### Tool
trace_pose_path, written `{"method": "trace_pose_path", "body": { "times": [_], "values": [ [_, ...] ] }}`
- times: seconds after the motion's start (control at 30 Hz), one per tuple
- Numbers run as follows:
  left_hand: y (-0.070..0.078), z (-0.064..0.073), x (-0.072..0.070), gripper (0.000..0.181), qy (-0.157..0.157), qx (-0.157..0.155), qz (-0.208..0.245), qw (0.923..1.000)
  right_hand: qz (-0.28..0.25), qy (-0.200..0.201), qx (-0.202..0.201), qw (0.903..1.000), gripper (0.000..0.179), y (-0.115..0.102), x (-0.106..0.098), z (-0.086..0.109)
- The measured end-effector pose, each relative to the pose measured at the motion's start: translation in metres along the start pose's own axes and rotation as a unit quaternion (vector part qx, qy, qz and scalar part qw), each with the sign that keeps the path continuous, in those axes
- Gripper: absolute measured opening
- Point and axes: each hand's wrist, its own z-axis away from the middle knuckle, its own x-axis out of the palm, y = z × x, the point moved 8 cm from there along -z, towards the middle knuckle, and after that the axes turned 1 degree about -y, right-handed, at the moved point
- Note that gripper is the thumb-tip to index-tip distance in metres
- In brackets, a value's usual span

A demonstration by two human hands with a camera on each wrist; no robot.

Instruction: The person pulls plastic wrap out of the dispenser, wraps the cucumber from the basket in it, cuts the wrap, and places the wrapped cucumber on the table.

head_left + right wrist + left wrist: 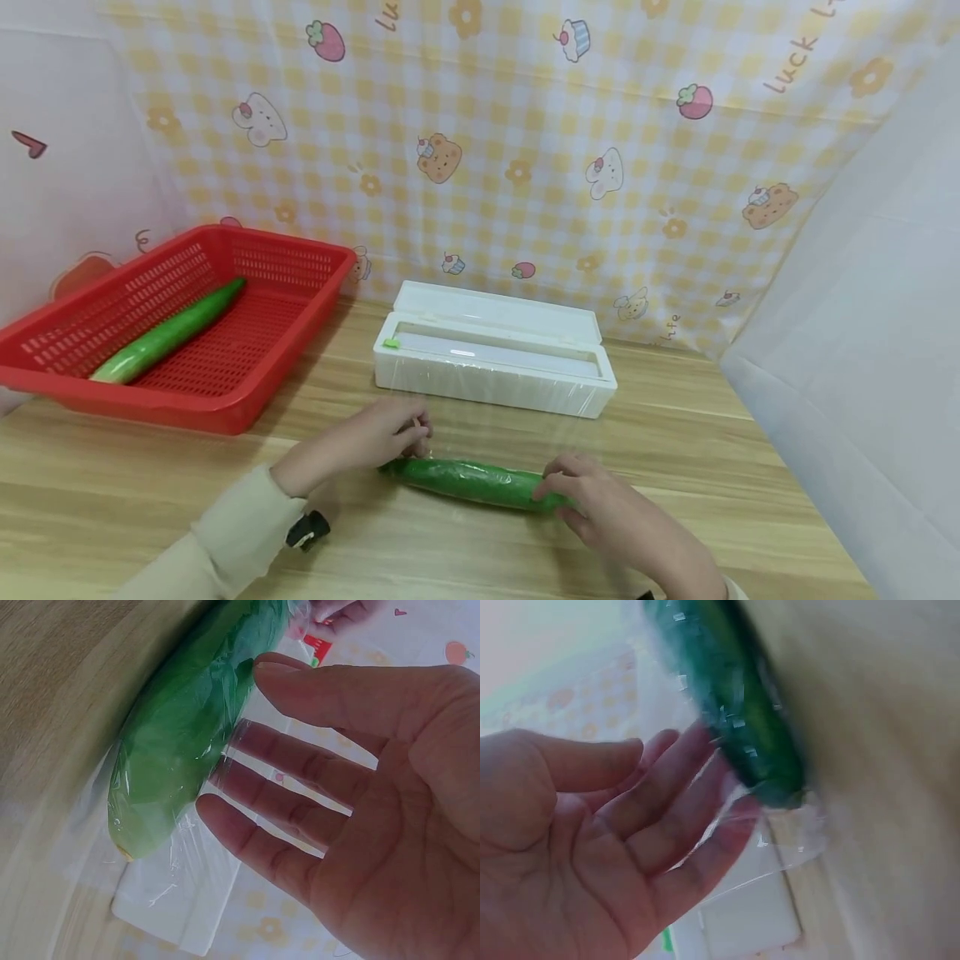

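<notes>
A green cucumber (472, 482) lies on the table in front of me, wrapped in clear plastic film. My left hand (386, 433) is at its left end, and in the left wrist view the extended fingertips touch the film just behind the cucumber (742, 712). At the other end is my right hand (600, 504). Its fingers reach against the film at the far side, with the thumb close to the cucumber (187, 735) in the right wrist view. Film stretches back from the cucumber to a white wrap dispenser (487, 382), whose lid stands open.
A red plastic basket (281, 354) stands at the left with another cucumber (176, 329) inside. The dispenser carries a small green slider (391, 342). Behind the table hangs a yellow checked curtain (517, 125), and a white sheet (862, 325) borders the right side.
</notes>
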Motion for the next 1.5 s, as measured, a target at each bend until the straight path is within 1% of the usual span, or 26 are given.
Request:
{"method": "trace_pose_path", "body": {
  "times": [0.1,0.2,0.27,0.37,0.43,0.5,0.57,0.7,0.83,0.97,1.1,1.17,1.33,1.5],
  "values": [
    [0.004,0.005,-0.007,0.008,0.0,-0.012,-0.018,0.9998,-0.004,-0.005,0.002,1.0,0.027,0.0,0.001,-0.001],
    [0.012,0.01,-0.01,0.006,-0.007,-0.014,-0.057,0.9982,-0.007,-0.007,0.004,0.9999,0.027,0.001,0.001,-0.001],
    [0.018,0.014,-0.006,0.009,-0.028,-0.002,-0.081,0.9963,-0.01,-0.007,0.005,0.9999,0.027,0.001,0.001,-0.001],
    [0.026,0.019,0.004,0.021,-0.056,0.018,-0.127,0.9902,-0.012,-0.006,0.008,0.9999,0.027,0.002,0.001,-0.001],
    [0.027,0.021,0.008,0.029,-0.059,0.023,-0.151,0.9865,-0.011,-0.006,0.01,0.9999,0.027,0.003,0.002,-0.001],
    [0.026,0.022,0.01,0.033,-0.057,0.022,-0.165,0.9844,-0.009,-0.003,0.007,0.9999,0.027,0.003,0.002,-0.002],
    [0.024,0.021,0.012,0.036,-0.055,0.013,-0.165,0.9847,-0.009,-0.002,0.007,0.9999,0.027,0.003,0.002,-0.003],
    [0.018,0.017,0.014,0.037,-0.061,-0.002,-0.149,0.9869,-0.014,-0.009,0.016,0.9997,0.03,0.006,0.003,-0.005],
    [0.009,0.011,0.015,0.035,-0.068,-0.015,-0.127,0.9895,-0.016,-0.017,0.03,0.9993,0.035,0.01,0.004,-0.01],
    [0.001,0.004,0.016,0.031,-0.079,-0.019,-0.102,0.9915,-0.05,-0.041,0.049,0.9967,0.039,0.016,0.006,-0.016],
    [-0.006,-0.002,0.016,0.028,-0.086,-0.017,-0.079,0.993,-0.103,-0.071,0.074,0.9894,0.037,0.025,0.008,-0.022],
    [-0.008,-0.004,0.014,0.028,-0.085,-0.021,-0.066,0.9939,-0.118,-0.078,0.08,0.9867,0.036,0.029,0.009,-0.026],
    [-0.011,-0.007,0.007,0.025,-0.078,-0.03,-0.043,0.9956,-0.122,-0.073,0.092,0.9856,0.037,0.035,0.01,-0.034],
    [-0.011,-0.008,0.002,0.019,-0.078,-0.03,-0.048,0.9953,-0.116,-0.07,0.128,0.9826,0.046,0.04,0.014,-0.036]
  ]
}}
